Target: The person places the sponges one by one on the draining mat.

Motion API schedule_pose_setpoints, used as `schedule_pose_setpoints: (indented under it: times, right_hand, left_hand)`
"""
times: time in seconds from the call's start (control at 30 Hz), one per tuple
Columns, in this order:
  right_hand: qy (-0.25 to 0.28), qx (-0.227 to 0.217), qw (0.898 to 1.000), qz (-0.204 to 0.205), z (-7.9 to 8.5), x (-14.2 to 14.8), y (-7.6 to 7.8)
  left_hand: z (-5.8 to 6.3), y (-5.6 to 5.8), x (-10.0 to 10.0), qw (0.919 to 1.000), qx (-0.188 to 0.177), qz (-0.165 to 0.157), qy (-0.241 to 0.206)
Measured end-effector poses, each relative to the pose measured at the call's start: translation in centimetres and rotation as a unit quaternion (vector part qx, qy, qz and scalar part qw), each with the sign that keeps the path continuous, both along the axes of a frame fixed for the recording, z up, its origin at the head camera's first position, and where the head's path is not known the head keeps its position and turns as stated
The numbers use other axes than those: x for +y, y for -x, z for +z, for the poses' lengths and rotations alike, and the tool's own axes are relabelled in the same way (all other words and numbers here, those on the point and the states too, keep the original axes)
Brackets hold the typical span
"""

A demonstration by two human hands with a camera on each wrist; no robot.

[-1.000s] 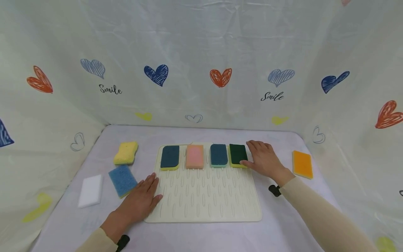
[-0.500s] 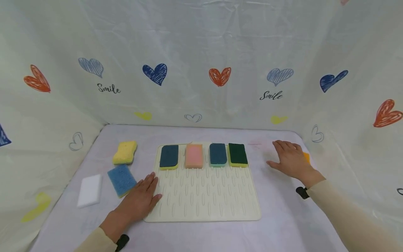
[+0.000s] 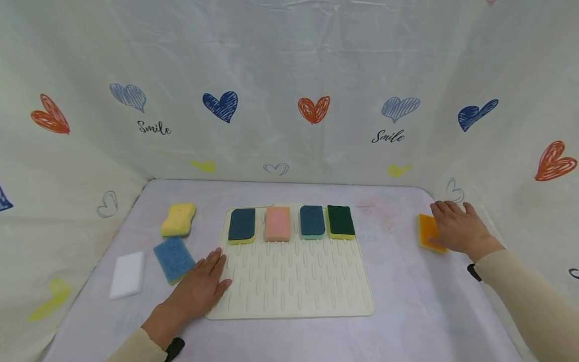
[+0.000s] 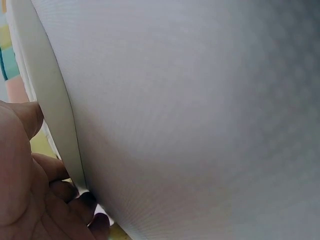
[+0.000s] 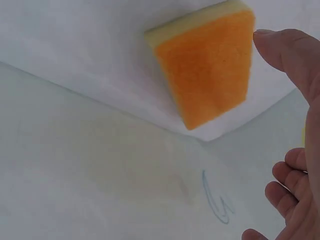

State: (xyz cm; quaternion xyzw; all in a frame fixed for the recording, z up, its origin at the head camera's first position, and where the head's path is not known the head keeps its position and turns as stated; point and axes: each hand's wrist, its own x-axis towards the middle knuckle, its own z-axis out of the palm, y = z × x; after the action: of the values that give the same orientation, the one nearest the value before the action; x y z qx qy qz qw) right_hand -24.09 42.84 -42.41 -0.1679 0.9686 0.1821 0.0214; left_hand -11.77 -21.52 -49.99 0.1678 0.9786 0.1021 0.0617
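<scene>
My left hand [image 3: 199, 286] rests on the left edge of the cream ribbed mat [image 3: 303, 296], its fingers extended. At the far right, my right hand [image 3: 461, 230] hovers over the right part of an orange sponge [image 3: 426, 231]. The right wrist view has the orange sponge [image 5: 207, 70] beside the thumb, with nothing gripped. Along the mat's back edge sit a dark blue-topped sponge [image 3: 242, 223], a pink sponge [image 3: 278, 222], another dark blue-topped sponge [image 3: 312, 220] and a dark green-topped sponge [image 3: 341, 220].
Left of the mat lie a wavy yellow sponge [image 3: 178, 220], a blue sponge [image 3: 174, 259] near my left fingers and a white block [image 3: 127, 275]. A pale sheet covers the table [image 3: 393, 286]. Behind and beside it hangs a heart-printed curtain [image 3: 271, 136].
My right hand has left the dark green-topped sponge and moved right to the orange sponge. The left hand stays on the mat's edge.
</scene>
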Motion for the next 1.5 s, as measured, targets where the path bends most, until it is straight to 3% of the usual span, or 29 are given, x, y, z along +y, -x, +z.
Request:
schedule_pose_setpoints:
  times: [0.13, 0.37, 0.83, 1.23, 1.5]
  right_hand:
    - [-0.027, -0.008, 1.0, 0.011, -1.2, 0.5, 0.1]
    - [0.002, -0.04, 0.999, -0.011, -2.8, 1.2, 0.7]
    - [0.041, -0.094, 0.994, -0.047, -3.3, 2.0, 2.2]
    - [0.11, -0.166, 0.973, -0.118, -2.6, 1.6, 2.3]
    - [0.137, -0.223, 0.952, -0.158, -1.7, 1.4, 2.4]
  left_hand:
    - [0.0, -0.2, 0.0, 1.0, 0.004, 0.003, -0.002]
    - [-0.3, -0.2, -0.1, 0.9999, 0.012, 0.002, -0.005]
    - [-0.1, -0.2, 0.1, 1.0, 0.005, 0.007, 0.0]
    - [0.0, -0.3, 0.4, 1.0, 0.002, 0.008, 0.001]
    - [-0.1, -0.3, 0.3, 0.9999, -0.004, 0.012, 0.002]
